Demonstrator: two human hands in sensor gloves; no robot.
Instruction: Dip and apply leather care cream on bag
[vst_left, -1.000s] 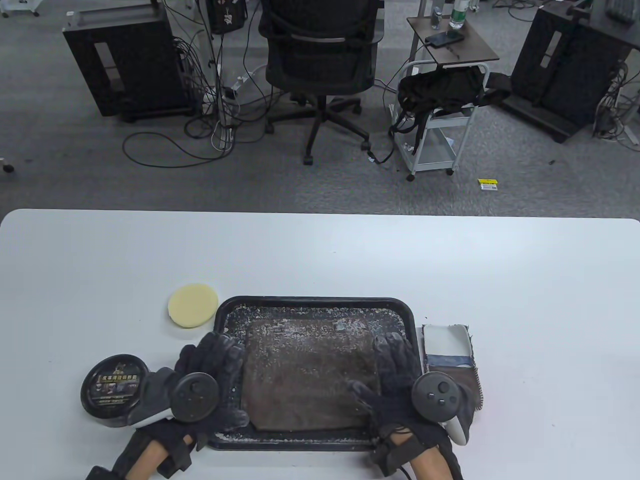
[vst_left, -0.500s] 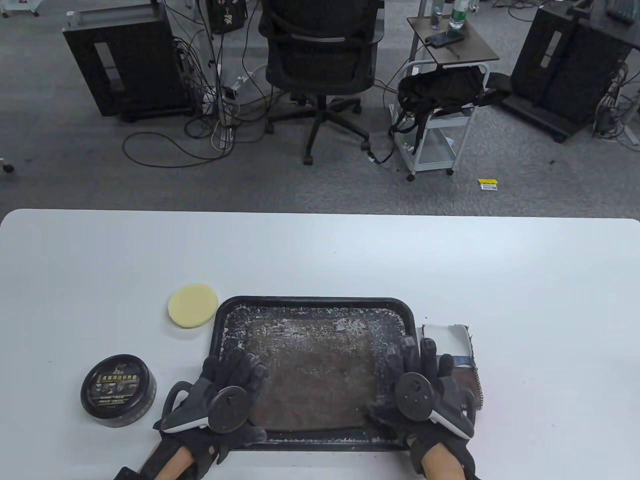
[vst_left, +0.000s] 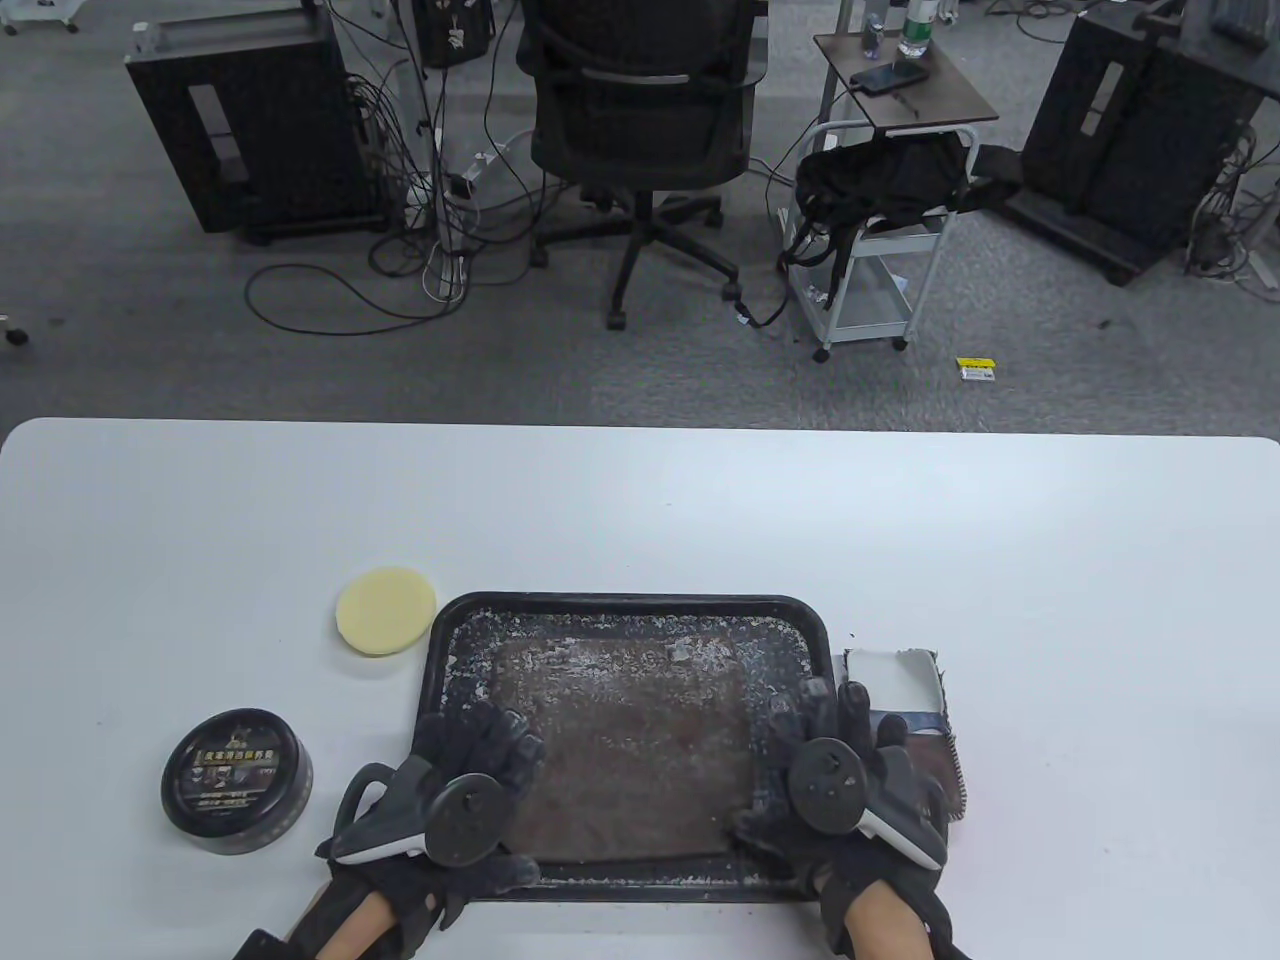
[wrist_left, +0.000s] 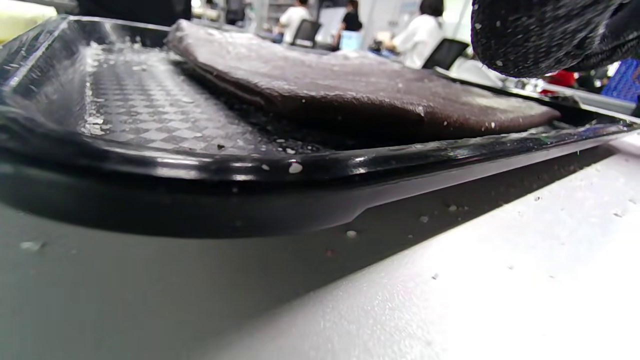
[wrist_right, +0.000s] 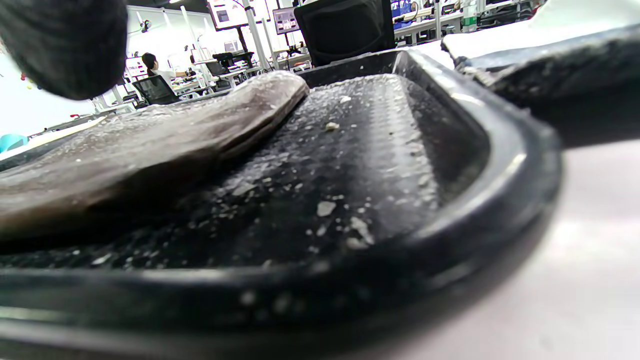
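Observation:
A flat brown leather bag (vst_left: 630, 750) lies in a black tray (vst_left: 630, 600) speckled with white flakes. A closed black cream tin (vst_left: 235, 780) stands left of the tray. A round yellow sponge (vst_left: 386, 610) lies behind the tin. My left hand (vst_left: 490, 790) hovers over the tray's front-left corner with its fingers spread, holding nothing. My right hand (vst_left: 800, 770) is over the front-right corner, also spread and empty. The left wrist view shows the bag (wrist_left: 350, 90) and the tray rim (wrist_left: 200, 165) close up. The right wrist view shows the bag (wrist_right: 150, 140) and rim (wrist_right: 450, 220).
A folded cloth swatch (vst_left: 905, 690) in white, blue and brown lies against the tray's right side, partly under my right hand; it also shows in the right wrist view (wrist_right: 550, 65). The white table (vst_left: 640, 500) stretches behind the tray. A chair and carts stand beyond it.
Both hands have lifted off the bag and drawn back toward me to the tray's front corners. The left hand has moved away from the tin. Bag and tray have not moved.

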